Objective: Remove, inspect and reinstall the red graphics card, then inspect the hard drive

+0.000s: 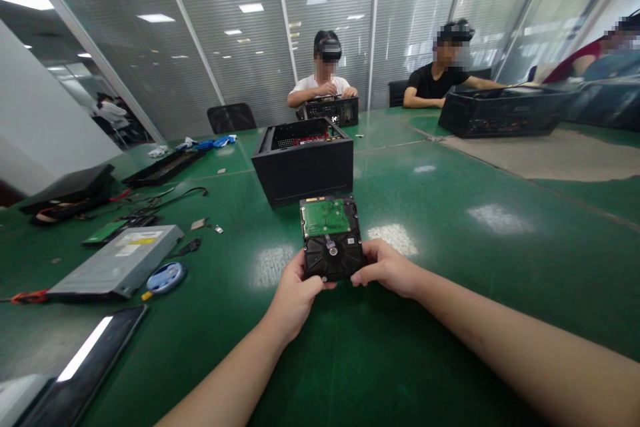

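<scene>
A black hard drive [331, 237] with a green circuit board on its upturned face is held just above the green table [450, 247]. My left hand [295, 293] grips its near left corner with the fingers closed round the edge. My right hand [387, 268] pinches its near right corner. An open black computer case [304, 161] stands directly behind the drive, with red parts visible inside.
At left lie a grey optical drive [117, 261], a blue round tape [167, 277], loose cables [165, 200], black panels [70, 187] and a dark panel [83, 367] at the near edge. Across the table, three people sit at other black cases [500, 113].
</scene>
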`<state>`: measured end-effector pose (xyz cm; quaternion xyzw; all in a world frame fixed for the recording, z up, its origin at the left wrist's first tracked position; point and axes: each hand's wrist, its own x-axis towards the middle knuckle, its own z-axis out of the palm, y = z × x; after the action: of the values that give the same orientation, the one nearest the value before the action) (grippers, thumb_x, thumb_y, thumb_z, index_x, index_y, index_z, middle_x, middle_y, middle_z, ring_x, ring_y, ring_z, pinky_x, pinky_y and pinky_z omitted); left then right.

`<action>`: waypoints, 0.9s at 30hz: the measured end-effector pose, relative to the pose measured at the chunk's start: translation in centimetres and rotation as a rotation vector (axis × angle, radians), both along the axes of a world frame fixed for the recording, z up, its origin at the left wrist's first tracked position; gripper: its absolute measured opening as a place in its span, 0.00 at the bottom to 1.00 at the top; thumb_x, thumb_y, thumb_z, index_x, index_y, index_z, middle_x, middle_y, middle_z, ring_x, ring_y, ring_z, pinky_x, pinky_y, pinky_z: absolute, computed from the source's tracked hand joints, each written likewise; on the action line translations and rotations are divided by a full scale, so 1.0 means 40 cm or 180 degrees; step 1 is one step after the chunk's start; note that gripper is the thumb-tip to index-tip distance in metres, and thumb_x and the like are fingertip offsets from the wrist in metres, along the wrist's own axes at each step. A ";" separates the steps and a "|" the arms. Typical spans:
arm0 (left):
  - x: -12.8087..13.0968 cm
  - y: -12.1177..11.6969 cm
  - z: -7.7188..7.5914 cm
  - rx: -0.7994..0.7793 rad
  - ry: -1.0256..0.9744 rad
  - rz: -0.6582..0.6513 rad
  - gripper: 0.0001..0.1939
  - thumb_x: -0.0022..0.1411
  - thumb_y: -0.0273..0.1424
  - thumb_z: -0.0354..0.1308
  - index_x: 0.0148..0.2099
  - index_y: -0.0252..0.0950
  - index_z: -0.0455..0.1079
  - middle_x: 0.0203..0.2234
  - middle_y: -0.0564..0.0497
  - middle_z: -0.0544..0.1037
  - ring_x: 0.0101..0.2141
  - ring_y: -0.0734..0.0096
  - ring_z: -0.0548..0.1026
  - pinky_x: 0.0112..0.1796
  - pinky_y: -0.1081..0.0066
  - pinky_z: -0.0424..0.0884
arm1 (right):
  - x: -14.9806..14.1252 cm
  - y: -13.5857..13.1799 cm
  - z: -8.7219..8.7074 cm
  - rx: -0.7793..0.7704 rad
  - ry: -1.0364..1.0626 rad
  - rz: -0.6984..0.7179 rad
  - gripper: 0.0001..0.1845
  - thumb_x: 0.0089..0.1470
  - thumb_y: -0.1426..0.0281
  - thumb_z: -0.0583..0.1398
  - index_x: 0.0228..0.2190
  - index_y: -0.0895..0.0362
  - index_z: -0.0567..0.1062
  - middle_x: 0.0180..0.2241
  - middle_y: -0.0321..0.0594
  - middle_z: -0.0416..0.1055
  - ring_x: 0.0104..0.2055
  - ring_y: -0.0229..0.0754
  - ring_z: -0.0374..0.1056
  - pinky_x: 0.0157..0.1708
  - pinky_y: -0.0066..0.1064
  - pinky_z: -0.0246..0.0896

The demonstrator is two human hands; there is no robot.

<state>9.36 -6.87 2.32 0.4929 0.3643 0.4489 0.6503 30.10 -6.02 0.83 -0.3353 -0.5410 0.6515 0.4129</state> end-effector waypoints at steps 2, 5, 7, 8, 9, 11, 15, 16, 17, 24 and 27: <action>0.000 0.001 -0.002 0.0016 -0.0011 0.0000 0.26 0.46 0.18 0.57 0.49 0.37 0.70 0.41 0.48 0.78 0.38 0.65 0.75 0.35 0.70 0.74 | 0.000 0.004 -0.005 -0.0032 0.0046 -0.0014 0.10 0.38 0.75 0.70 0.28 0.61 0.79 0.24 0.37 0.76 0.24 0.34 0.67 0.23 0.24 0.58; -0.001 0.003 -0.006 0.0041 -0.0026 -0.0047 0.26 0.47 0.19 0.57 0.50 0.36 0.70 0.41 0.48 0.78 0.38 0.66 0.75 0.35 0.71 0.74 | 0.000 0.009 -0.009 -0.0119 0.0110 -0.0023 0.10 0.37 0.76 0.69 0.27 0.62 0.79 0.23 0.38 0.76 0.23 0.34 0.68 0.23 0.24 0.59; -0.001 0.004 -0.008 0.0051 -0.0044 -0.0060 0.24 0.47 0.20 0.59 0.50 0.35 0.69 0.40 0.48 0.78 0.37 0.67 0.75 0.34 0.71 0.74 | -0.001 0.011 -0.008 -0.0168 0.0147 -0.0018 0.10 0.37 0.76 0.69 0.27 0.62 0.79 0.23 0.38 0.76 0.23 0.35 0.68 0.23 0.24 0.60; -0.001 0.004 -0.008 0.0058 -0.0045 -0.0060 0.24 0.48 0.20 0.60 0.50 0.35 0.69 0.39 0.48 0.78 0.37 0.68 0.75 0.34 0.72 0.74 | 0.000 0.011 -0.007 -0.0188 0.0160 -0.0006 0.10 0.36 0.76 0.69 0.27 0.62 0.79 0.23 0.38 0.76 0.23 0.35 0.69 0.23 0.24 0.60; -0.001 0.005 -0.007 0.0068 -0.0043 -0.0057 0.24 0.48 0.20 0.61 0.50 0.35 0.69 0.39 0.48 0.78 0.36 0.68 0.75 0.34 0.72 0.73 | 0.000 0.010 -0.006 -0.0201 0.0171 0.0000 0.10 0.36 0.75 0.69 0.28 0.62 0.79 0.23 0.38 0.76 0.24 0.35 0.69 0.23 0.23 0.60; -0.001 0.005 -0.006 0.0084 -0.0021 -0.0057 0.23 0.49 0.21 0.62 0.49 0.35 0.68 0.39 0.48 0.78 0.35 0.69 0.75 0.33 0.73 0.73 | 0.001 0.007 -0.005 -0.0213 0.0188 -0.0008 0.11 0.36 0.75 0.69 0.28 0.62 0.79 0.23 0.38 0.76 0.24 0.35 0.69 0.23 0.23 0.60; -0.002 0.005 -0.009 0.0141 0.0114 -0.0069 0.22 0.50 0.21 0.62 0.49 0.35 0.68 0.39 0.48 0.78 0.36 0.68 0.75 0.34 0.72 0.73 | 0.001 0.003 -0.007 -0.0115 0.0172 -0.0051 0.13 0.36 0.75 0.70 0.29 0.63 0.78 0.23 0.39 0.76 0.24 0.35 0.70 0.23 0.24 0.61; -0.002 0.005 -0.012 0.0169 0.0156 -0.0069 0.22 0.50 0.21 0.62 0.49 0.35 0.68 0.39 0.48 0.77 0.37 0.68 0.74 0.34 0.72 0.73 | 0.001 0.003 -0.007 -0.0098 0.0160 -0.0053 0.14 0.37 0.73 0.70 0.30 0.63 0.78 0.24 0.39 0.76 0.25 0.36 0.70 0.24 0.24 0.62; -0.003 0.005 -0.014 0.0197 0.0188 -0.0064 0.23 0.50 0.21 0.62 0.50 0.35 0.68 0.39 0.49 0.77 0.36 0.68 0.74 0.34 0.72 0.73 | 0.000 0.002 -0.006 -0.0112 0.0171 -0.0061 0.14 0.38 0.71 0.71 0.30 0.63 0.78 0.24 0.40 0.76 0.25 0.36 0.71 0.24 0.24 0.63; -0.002 0.000 -0.011 0.0366 0.0385 -0.0021 0.23 0.49 0.20 0.60 0.50 0.35 0.67 0.38 0.51 0.76 0.35 0.69 0.74 0.34 0.72 0.74 | -0.015 -0.002 0.005 -0.0222 0.0138 -0.0225 0.23 0.52 0.54 0.65 0.30 0.64 0.77 0.23 0.43 0.75 0.23 0.38 0.71 0.22 0.26 0.64; 0.001 -0.006 -0.001 0.0432 0.0451 -0.0068 0.23 0.49 0.19 0.59 0.49 0.36 0.68 0.37 0.51 0.77 0.33 0.71 0.74 0.34 0.72 0.74 | -0.020 -0.007 0.010 -0.0038 -0.0153 -0.0246 0.22 0.53 0.54 0.64 0.31 0.64 0.77 0.24 0.44 0.75 0.23 0.38 0.71 0.23 0.27 0.65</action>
<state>9.40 -7.10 2.28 0.5702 0.3728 0.4296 0.5928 29.32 -6.31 1.23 -0.3739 -0.5336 0.6300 0.4226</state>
